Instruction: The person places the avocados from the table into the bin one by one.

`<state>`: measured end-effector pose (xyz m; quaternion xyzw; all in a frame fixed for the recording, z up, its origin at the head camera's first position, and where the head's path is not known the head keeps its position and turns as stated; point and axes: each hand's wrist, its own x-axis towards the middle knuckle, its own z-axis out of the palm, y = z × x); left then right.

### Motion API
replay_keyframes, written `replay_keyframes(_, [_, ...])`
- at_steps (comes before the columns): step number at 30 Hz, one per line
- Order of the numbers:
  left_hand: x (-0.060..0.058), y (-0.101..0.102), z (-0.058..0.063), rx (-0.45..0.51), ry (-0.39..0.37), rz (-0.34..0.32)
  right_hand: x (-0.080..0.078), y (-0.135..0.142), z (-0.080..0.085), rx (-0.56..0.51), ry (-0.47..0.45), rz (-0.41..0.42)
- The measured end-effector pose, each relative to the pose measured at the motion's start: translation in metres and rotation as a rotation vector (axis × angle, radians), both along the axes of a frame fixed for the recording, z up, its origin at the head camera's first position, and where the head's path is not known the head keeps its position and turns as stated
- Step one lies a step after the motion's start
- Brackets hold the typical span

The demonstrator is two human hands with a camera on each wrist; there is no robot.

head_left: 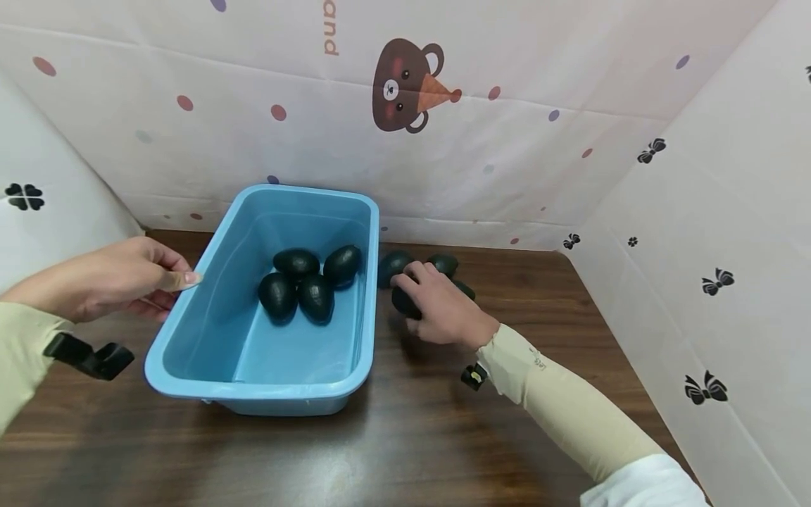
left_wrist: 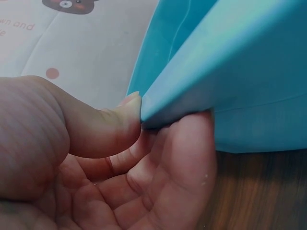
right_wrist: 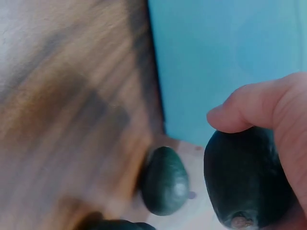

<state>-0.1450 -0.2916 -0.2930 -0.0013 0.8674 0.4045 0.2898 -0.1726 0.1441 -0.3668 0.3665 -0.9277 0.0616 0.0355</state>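
Note:
A blue plastic basin (head_left: pixel 260 389) stands on the wooden table, with several dark green avocados (head_left: pixel 315 299) grouped on its floor. At its left side my left hand (head_left: pixel 136 278) pinches the rim between thumb and fingers; the left wrist view shows the thumb (left_wrist: pixel 108 127) against the rim's edge and the fingers beneath. Just right of the basin, my right hand (head_left: pixel 441 304) grips an avocado (right_wrist: pixel 247 179), its thumb across the fruit. Other avocados (head_left: pixel 394 265) lie on the table behind and beside that hand, partly hidden by it.
A brown wooden table (head_left: pixel 443 436) carries everything. Behind it hangs a pale printed sheet (head_left: pixel 304 141) with a bear face and dots. Another white sheet (head_left: pixel 671 232) with black bows borders the right side. The basin's right wall stands close to the loose avocados.

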Motion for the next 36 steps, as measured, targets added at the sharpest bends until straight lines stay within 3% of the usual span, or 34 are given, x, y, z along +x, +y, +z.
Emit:
replay_keyframes(15, [0.001, 0.001, 0.000, -0.008, -0.001, -0.004, 0.017, 0.002, 0.055, -0.005, 0.047, 0.113])
replay_keyframes(24, [0.002, 0.000, 0.000, -0.007, 0.002, -0.003, 0.029, -0.006, 0.087, -0.019, 0.098, 0.130])
replay_keyframes(31, [0.002, 0.000, 0.000, 0.008, 0.001, -0.005, 0.039, -0.022, 0.109, -0.092, 0.068, 0.225])
replay_keyframes(36, [0.001, 0.000, 0.002, 0.008, -0.005, -0.008, 0.044, -0.039, 0.116, -0.077, 0.038, 0.268])
